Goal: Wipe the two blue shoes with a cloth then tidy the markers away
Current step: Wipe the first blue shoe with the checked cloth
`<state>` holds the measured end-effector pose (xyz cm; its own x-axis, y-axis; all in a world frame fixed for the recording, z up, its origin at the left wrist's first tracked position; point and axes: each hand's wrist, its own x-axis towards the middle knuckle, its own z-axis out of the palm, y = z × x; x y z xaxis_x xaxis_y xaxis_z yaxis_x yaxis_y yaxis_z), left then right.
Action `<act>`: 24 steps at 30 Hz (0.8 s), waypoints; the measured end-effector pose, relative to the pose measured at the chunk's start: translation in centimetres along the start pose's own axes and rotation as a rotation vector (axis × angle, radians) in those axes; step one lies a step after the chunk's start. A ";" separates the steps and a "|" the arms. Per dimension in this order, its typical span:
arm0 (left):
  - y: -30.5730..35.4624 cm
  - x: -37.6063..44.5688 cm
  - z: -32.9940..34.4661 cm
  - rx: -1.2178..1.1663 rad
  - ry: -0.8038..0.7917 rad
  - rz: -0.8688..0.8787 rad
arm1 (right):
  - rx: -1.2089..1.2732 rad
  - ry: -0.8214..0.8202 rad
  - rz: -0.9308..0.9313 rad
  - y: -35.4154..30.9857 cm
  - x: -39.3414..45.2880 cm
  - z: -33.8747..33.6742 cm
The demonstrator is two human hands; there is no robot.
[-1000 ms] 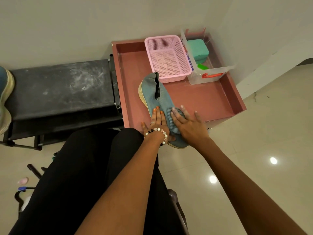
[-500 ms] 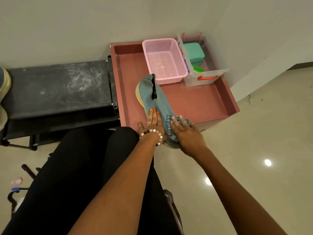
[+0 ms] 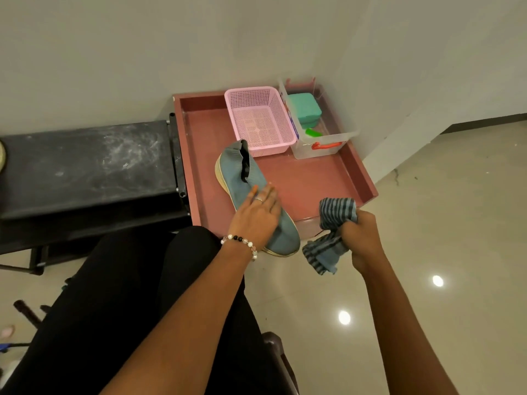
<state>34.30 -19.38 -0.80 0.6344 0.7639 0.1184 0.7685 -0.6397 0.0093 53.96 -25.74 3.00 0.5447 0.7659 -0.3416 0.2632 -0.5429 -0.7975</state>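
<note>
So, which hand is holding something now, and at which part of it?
The right hand grips the striped cloth around its bunched middle, both ends hanging free. The left hand only rests flat on the blue shoe.

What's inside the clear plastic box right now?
The clear box holds a teal case and a green item. Its bottom beneath them is hidden.

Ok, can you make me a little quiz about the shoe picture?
1. True or false: the left hand rests on the blue shoe.
2. What does the right hand hold? A) striped cloth B) marker C) pink basket
3. Fill in: the shoe's toe sticks out over the near edge of the red ____.

Key: 1 true; 2 A; 3 tray.
</note>
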 end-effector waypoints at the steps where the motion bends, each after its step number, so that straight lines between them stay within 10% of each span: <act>1: 0.1 -0.3 0.1 -0.013 -0.093 -0.007 | -0.021 0.015 -0.023 -0.8 0.1 0.1; 4: -0.4 -1.0 0.4 -0.061 -0.417 -0.180 | -0.182 -0.014 -0.195 -4.4 0.5 0.7; 13: -0.2 -1.0 0.8 -0.109 -0.626 -0.207 | -1.045 -0.420 -0.818 -3.6 0.7 10.4; 24: -0.1 -1.2 1.5 -0.206 -0.622 -0.270 | -1.435 -0.507 -0.931 -1.3 2.0 8.3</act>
<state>33.59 -20.11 -2.39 0.4007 0.7654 -0.5035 0.9133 -0.3774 0.1532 48.11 -20.63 -0.77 -0.3755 0.8357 -0.4007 0.8817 0.4553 0.1234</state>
